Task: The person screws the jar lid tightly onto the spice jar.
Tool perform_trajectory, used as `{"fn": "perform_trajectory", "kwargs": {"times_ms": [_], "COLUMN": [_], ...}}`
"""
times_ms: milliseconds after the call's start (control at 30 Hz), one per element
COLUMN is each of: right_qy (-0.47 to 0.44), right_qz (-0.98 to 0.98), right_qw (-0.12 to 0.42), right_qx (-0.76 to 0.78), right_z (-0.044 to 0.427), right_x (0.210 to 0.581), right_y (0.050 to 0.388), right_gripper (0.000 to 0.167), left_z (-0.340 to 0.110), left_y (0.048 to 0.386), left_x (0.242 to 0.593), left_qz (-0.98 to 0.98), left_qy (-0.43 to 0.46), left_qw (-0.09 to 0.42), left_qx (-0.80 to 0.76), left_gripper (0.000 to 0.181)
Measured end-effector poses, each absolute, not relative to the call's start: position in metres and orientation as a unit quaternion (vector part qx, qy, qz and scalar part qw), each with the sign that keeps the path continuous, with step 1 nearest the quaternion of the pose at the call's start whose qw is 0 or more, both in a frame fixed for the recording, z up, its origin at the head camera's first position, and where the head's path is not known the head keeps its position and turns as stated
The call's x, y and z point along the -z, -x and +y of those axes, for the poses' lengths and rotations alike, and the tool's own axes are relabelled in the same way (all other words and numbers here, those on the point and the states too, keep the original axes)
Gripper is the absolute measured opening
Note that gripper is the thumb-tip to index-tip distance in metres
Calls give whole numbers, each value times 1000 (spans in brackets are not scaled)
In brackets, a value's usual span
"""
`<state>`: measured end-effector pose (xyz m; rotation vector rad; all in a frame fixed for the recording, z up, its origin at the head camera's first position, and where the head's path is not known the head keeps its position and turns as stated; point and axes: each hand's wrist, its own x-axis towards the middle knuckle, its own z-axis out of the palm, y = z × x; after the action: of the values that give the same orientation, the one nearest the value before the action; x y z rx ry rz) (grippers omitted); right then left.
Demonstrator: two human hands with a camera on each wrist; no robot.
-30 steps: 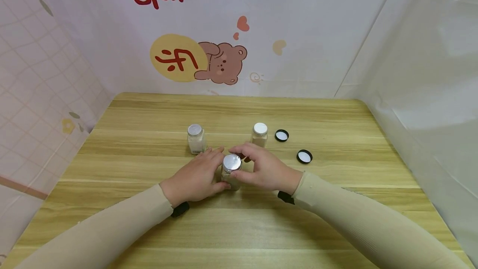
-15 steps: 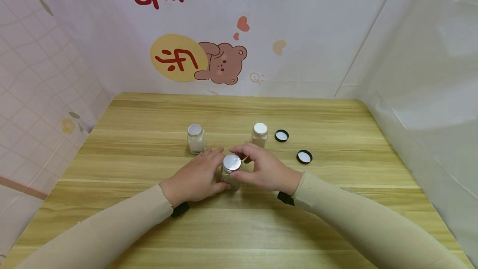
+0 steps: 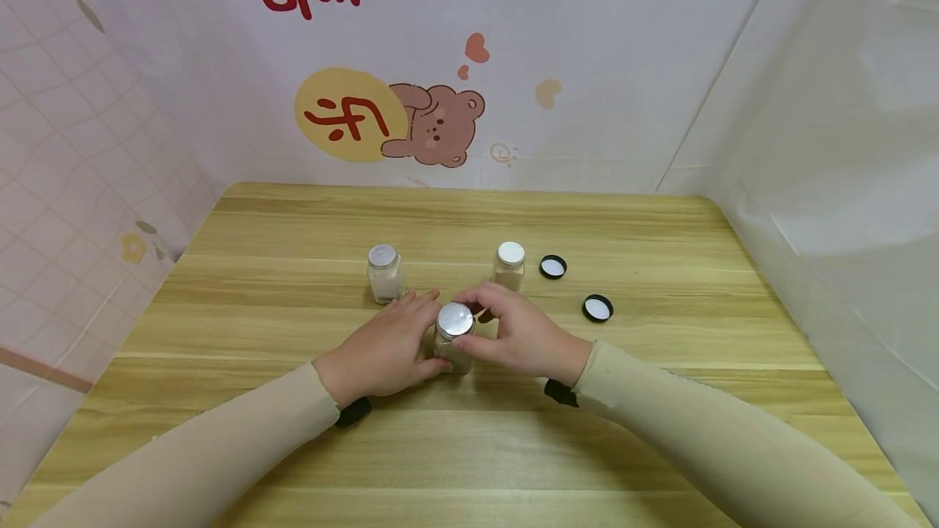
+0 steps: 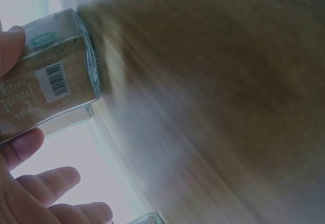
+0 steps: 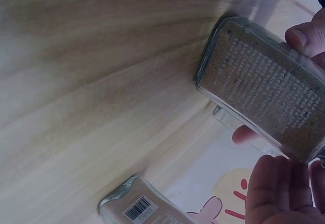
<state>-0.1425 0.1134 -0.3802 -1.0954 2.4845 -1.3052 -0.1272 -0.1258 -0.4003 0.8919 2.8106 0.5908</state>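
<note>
A small square glass jar of brownish powder, topped by a shiny silver seal, stands upright on the table. My left hand holds its lower body between thumb and fingers. In the left wrist view the jar shows a barcode label. My right hand curls thumb and fingers around the top of the jar, by the seal's rim; the exact fingertip contact is partly hidden. White print covers the side of the jar in the right wrist view.
Behind my left hand stands a jar of pale contents with a greyish top. Another jar, white-topped, is behind my right hand. Two black lids, a farther lid and a nearer lid, lie inside-up on the wooden table.
</note>
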Motion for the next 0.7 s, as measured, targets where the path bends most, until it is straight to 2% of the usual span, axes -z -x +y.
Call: {"fn": "perform_trajectory", "kwargs": {"times_ms": [133,433,700], "right_qy": [369,347,357], "right_qz": [820,825,824], "right_qw": [68,76,63], "right_qx": [432,440,435], "right_z": [114,113,114], "right_x": [383,383,382], "right_y": [143,142,140], "right_gripper": [47,39,52], "left_z": [-126,-126,-126], "left_y": [127,127,127], "left_x": [400,400,401], "left_qz": [934,934,934], "left_qy": [-294,-290,-291], "left_qw": [67,68,65], "left_qx": [-193,-196,-196], "left_gripper": [60,61,60]}}
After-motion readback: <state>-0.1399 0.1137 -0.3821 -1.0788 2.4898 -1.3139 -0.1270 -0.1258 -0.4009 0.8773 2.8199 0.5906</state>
